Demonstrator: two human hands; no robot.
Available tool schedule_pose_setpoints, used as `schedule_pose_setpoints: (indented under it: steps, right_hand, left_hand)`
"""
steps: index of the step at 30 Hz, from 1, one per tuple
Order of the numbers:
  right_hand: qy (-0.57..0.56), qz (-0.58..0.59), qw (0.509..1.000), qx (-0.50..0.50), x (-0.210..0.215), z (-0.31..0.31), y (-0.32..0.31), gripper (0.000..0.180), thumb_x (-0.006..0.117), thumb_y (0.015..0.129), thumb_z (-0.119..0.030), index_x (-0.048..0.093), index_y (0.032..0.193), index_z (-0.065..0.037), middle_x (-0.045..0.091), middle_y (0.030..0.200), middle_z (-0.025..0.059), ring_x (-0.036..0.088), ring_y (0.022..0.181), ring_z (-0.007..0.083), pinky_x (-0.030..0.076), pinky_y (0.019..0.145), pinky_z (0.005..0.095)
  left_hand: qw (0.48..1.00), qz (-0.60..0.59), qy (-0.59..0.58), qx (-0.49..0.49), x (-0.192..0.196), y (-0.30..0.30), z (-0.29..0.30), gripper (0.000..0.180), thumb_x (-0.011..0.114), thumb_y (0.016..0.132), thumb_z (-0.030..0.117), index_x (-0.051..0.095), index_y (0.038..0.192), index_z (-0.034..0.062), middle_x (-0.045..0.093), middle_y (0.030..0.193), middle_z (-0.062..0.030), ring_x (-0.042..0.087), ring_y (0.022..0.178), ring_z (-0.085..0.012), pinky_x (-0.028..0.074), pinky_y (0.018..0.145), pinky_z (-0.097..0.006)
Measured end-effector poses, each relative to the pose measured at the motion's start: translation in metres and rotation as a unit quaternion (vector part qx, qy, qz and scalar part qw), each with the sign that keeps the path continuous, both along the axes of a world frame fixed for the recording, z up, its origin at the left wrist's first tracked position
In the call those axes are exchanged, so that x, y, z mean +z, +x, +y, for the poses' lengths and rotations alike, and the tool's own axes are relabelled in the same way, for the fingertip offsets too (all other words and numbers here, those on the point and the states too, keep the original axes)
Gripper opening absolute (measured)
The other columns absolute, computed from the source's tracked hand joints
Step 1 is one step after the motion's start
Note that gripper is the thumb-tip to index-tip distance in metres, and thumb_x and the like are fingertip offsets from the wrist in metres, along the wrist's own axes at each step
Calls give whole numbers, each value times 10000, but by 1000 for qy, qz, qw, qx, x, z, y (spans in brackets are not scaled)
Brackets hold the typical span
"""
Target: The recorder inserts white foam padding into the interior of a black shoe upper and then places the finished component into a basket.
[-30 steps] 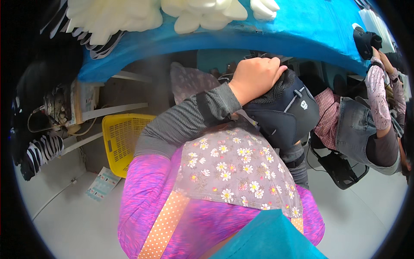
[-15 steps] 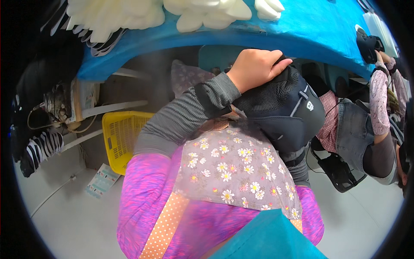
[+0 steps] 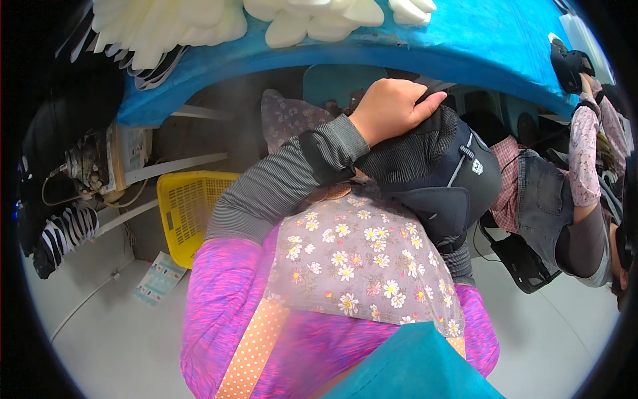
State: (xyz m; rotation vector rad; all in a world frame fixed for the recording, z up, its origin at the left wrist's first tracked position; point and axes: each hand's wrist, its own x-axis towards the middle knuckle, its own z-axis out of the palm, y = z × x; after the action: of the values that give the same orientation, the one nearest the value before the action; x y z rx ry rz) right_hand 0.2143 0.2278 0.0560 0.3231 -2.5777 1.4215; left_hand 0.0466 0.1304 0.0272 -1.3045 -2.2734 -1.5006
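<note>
A rounded, padded dark item [image 3: 435, 156] hangs in front of my chest below the table edge. It has black ribbed fabric, navy panels, grey piping, a small loop tab and a white emblem; its exact kind is not clear. My left hand [image 3: 395, 110] grips its top edge, fingers curled over the far side and thumb lying along the top. My right forearm, in a grey striped sleeve [image 3: 456, 259], rises behind the item, which hides the right hand wholly. Below the item lies my grey flowered apron [image 3: 365, 259].
White foam-like pieces [image 3: 312, 20] lie on the blue-covered table [image 3: 458, 50]. A yellow plastic basket [image 3: 183, 213] stands to the left by white shelf bars. On the right a co-worker in a pink sleeve [image 3: 585, 159] handles a black rounded item [image 3: 569, 66]. A black seat [image 3: 522, 259] stands near.
My view has shifted slightly. The dark item has turned a little, and my left hand keeps its grip on the top edge.
</note>
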Motion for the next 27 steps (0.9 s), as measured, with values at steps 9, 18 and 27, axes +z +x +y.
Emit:
schedule_pose_setpoints:
  steps: [9,18,27]
  right_hand:
    - [-5,-2,1000,3,-1,6,-5,399,695,833,-74,611,1215,5,660,1112,139,643,969,242,515,840,339]
    - [24,-8,997,73,-10,-2,-21,381,696,828,-62,630,1196,11,675,1089,141,657,945,241,526,821,337]
    - [-10,39,999,-29,7,4,-6,315,688,812,-28,672,1122,26,701,995,154,680,872,244,537,747,329]
  left_hand:
    - [918,-359,30,-167,14,-3,-22,349,704,900,244,604,1137,7,671,980,-40,584,914,-94,482,831,-267]
    - [925,-336,-86,-156,-16,-1,-34,478,788,828,246,539,1165,16,657,967,-114,596,908,-120,482,817,-279]
    - [985,70,-89,131,11,14,-28,433,805,747,199,554,1075,67,568,989,-110,567,909,-295,473,769,-389]
